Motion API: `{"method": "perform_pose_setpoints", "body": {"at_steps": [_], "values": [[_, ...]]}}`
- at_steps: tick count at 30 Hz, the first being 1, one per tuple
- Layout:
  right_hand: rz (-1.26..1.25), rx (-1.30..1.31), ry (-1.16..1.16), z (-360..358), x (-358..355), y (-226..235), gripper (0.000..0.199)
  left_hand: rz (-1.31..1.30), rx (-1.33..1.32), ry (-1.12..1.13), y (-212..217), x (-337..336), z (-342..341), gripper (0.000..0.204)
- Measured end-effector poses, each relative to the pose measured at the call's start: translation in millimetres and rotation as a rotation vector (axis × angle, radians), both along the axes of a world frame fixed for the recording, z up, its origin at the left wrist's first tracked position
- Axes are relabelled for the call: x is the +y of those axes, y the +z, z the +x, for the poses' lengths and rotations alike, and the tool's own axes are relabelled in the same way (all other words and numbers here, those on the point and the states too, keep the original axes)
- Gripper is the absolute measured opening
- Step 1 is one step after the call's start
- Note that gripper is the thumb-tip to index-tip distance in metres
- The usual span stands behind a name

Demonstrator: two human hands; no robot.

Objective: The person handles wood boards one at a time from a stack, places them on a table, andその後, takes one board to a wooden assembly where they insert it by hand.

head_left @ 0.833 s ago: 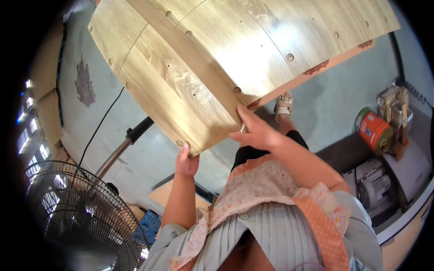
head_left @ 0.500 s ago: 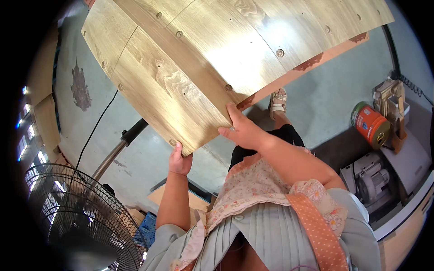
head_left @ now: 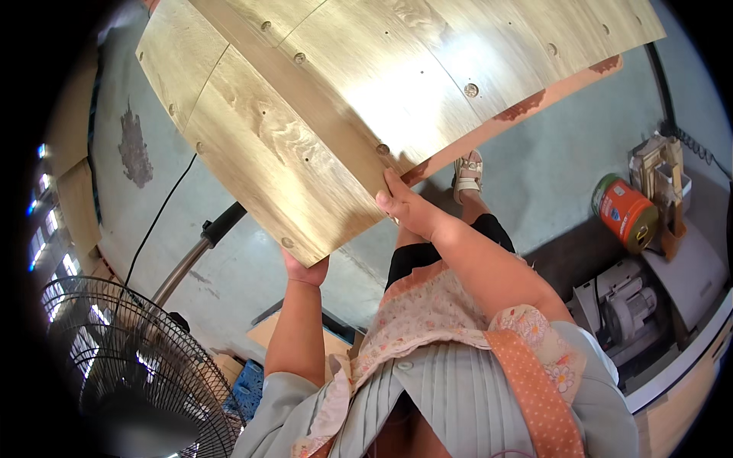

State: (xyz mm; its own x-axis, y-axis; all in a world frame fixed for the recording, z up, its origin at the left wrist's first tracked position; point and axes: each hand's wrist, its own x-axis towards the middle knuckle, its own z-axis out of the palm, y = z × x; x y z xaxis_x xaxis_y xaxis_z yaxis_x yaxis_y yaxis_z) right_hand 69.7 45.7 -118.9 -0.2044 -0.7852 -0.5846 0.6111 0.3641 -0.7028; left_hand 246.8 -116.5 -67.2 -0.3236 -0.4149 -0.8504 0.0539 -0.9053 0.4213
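Note:
A long wood-grain panel point(head_left: 263, 156) with round drilled holes is tilted over a stack of similar panels point(head_left: 397, 84). My left hand point(head_left: 306, 270) supports its near left corner from below, the fingers hidden under the board. At the panel's near right corner, my right hand point(head_left: 408, 208) holds the edge, close against the stack's front; some of its fingers are out of sight behind the wood. An orange-brown support edge point(head_left: 489, 133) shows under the stack. At the far left end, a small part of another person's hand point(head_left: 151, 4) touches the board.
A black cage fan point(head_left: 137, 366) stands at the near left, its pole point(head_left: 183, 267) rising toward the panel. On the right are an orange-and-green bucket point(head_left: 626, 214), a motor unit point(head_left: 630, 305) and wood offcuts point(head_left: 663, 179). A cable point(head_left: 160, 214) crosses the floor.
My left thumb has gone from the panel's top face, and that hand has slipped further under the corner. My right thumb has drawn back toward the edge. The panel has shifted very slightly left.

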Motion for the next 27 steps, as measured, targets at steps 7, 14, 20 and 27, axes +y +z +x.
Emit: {"method": "perform_pose_setpoints", "body": {"at_steps": [7, 14, 20, 27], "values": [[0.061, 0.022, 0.114, -12.8, -2.4, 12.0, 0.112, -0.016, -0.027, 0.012, 0.6, 0.8, -1.9, 0.058], [-0.043, 0.355, 0.158, -54.0, -57.2, 38.5, 0.105, -0.046, 0.165, 0.013, -1.1, -39.3, 33.0, 0.067], [0.025, 0.536, 0.232, -77.7, -139.1, 46.1, 0.091, -0.301, -0.139, -0.249, 3.8, -72.2, -15.1, 0.057], [0.041, 0.547, 0.238, -72.1, -149.3, 39.6, 0.079, -0.329, -0.138, -0.248, 4.2, -72.8, -10.9, 0.057]]}}
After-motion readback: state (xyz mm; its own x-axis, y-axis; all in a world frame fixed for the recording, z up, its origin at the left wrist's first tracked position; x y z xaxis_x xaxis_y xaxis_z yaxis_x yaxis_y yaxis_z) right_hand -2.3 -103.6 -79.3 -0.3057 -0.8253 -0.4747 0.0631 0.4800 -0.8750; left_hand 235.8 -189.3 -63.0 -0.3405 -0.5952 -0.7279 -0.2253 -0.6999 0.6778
